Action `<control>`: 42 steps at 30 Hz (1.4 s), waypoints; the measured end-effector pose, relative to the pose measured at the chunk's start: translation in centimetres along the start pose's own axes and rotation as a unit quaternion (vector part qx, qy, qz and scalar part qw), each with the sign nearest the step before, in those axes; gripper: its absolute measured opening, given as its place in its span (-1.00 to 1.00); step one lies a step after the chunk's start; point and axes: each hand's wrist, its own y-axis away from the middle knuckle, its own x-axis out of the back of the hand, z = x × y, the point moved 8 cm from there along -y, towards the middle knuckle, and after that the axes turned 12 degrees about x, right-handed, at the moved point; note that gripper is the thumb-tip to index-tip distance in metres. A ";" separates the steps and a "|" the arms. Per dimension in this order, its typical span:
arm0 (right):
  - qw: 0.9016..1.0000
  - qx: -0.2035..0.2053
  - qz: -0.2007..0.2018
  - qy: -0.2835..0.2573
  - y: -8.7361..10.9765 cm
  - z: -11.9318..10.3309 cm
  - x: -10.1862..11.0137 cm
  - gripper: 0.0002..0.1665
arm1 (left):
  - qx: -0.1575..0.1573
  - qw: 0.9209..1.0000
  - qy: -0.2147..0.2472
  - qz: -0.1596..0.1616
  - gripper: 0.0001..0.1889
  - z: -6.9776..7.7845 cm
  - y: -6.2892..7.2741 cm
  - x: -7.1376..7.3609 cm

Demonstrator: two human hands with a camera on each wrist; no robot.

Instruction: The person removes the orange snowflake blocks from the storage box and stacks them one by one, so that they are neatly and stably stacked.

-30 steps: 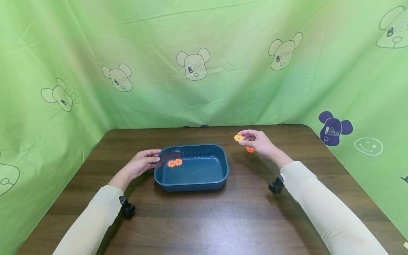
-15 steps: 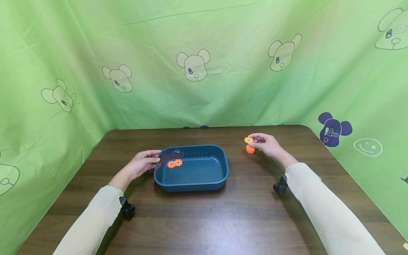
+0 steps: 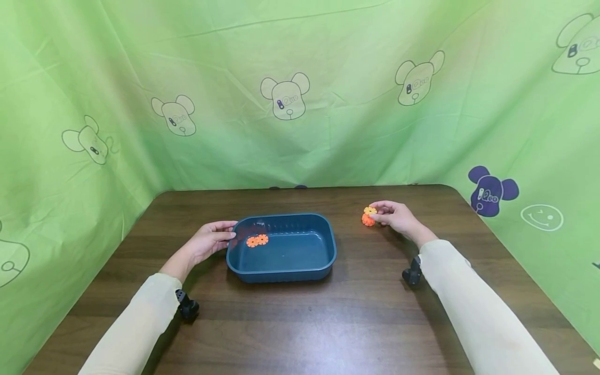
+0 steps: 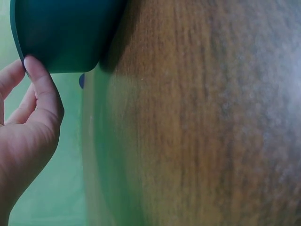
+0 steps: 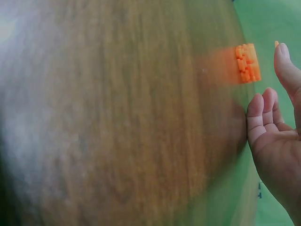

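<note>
My left hand point(image 3: 206, 242) pinches the left rim of a dark blue plastic basin point(image 3: 287, 274), thumb on one side of the wall and fingers on the other. Inside the basin lie two orange flower-shaped plastic discs point(image 3: 257, 240), side by side and overlapping. To the right of the basin, my right hand point(image 3: 396, 216) pinches a yellow-orange flower disc point(image 3: 370, 210) between thumb and fingertips. It is held right over a short stack of orange flower discs point(image 3: 367, 221) on the table. In the right wrist view the orange stack point(image 5: 248, 63) stands beside the thumb; the held disc is mostly hidden.
The brown wooden table point(image 3: 300, 328) has green printed cloth point(image 3: 328, 146) hanging behind and at both sides. Black wrist cameras sit on both forearms, the left camera point(image 3: 187, 306) and the right camera point(image 3: 412, 271).
My right hand has moved right and down with the yellow-orange disc, from left of the orange stack to just over it. The left hand and basin have stayed put.
</note>
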 end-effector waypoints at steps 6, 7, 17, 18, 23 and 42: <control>1.000 -0.001 -0.001 0.004 -0.1 0.2 -0.2 -0.48 | -0.001 1.000 0.000 0.001 -0.49 0.0 0.0 0.0; 1.000 -0.002 -0.003 0.005 -0.2 0.2 -0.2 -0.48 | -0.001 1.000 0.000 0.001 -0.49 0.0 0.0 0.0; 0.999 -0.016 -0.006 0.028 -0.2 0.4 -0.3 -0.46 | 0.000 1.000 0.004 -0.001 -0.49 0.3 0.1 -0.1; 0.999 -0.018 -0.006 0.032 -0.2 0.5 -0.3 -0.46 | 0.001 1.000 0.004 0.000 -0.49 0.3 0.1 -0.1; 0.999 -0.019 -0.009 0.045 -0.2 0.6 -0.3 -0.46 | 0.000 1.000 0.006 -0.003 -0.49 0.4 0.1 -0.1; 0.998 -0.025 -0.016 0.058 -0.1 0.8 -0.6 -0.45 | 0.005 1.000 0.002 -0.001 -0.47 0.2 0.2 -0.1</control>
